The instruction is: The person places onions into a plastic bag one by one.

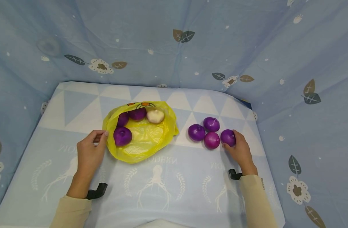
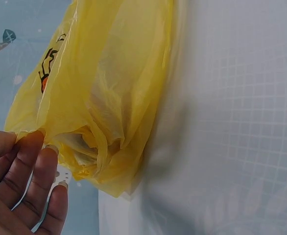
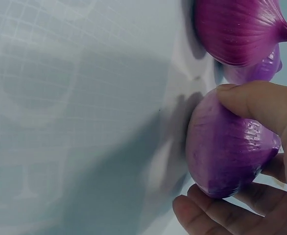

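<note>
My left hand [image 1: 90, 151] pinches the left edge of a yellow plastic bag [image 1: 141, 145], whose mouth is spread open. Inside lie several purple onions [image 1: 122, 136] and one pale, whitish bulb [image 1: 155, 116]. In the left wrist view, thumb and forefinger grip the bag's thin rim [image 2: 31, 132]. To the right, my right hand [image 1: 240, 149] holds a purple onion [image 1: 227, 137] between thumb and fingers. The right wrist view shows this onion [image 3: 227, 147] with the thumb on one side and fingers on the other. Close by sits a redder purple onion [image 1: 212, 140].
Two more purple onions, one at the left [image 1: 196, 132] and one at the back [image 1: 211, 124], rest against the redder one. The table [image 1: 162, 205] has a patterned pale cover. Blue printed curtains [image 1: 151, 41] hang at its back and sides.
</note>
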### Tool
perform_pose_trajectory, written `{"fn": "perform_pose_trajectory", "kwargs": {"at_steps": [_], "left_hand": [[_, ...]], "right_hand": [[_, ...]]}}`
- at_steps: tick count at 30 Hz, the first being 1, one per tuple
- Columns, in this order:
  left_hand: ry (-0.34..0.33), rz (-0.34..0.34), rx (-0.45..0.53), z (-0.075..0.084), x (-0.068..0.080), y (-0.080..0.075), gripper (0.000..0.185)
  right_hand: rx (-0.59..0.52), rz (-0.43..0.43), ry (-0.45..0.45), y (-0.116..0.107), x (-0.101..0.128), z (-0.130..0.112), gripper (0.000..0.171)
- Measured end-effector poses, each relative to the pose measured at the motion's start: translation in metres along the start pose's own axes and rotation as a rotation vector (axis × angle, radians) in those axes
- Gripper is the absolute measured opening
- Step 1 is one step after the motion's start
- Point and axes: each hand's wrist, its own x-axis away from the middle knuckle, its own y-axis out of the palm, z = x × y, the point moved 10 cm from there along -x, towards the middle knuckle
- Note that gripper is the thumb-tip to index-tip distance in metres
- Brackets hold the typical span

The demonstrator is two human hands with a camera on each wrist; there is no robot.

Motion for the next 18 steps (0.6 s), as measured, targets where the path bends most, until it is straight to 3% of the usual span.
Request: {"fn": "perform_pose_trajectory", "kwargs": {"at_steps": [18], "left_hand": [[0.030,0.007,0.014,0.0037,0.0010,-0.0047,0.021]], "right_hand": [[-0.052,0.044,0.083,-0.0054,0.0068,0.0029,0.088]]}}
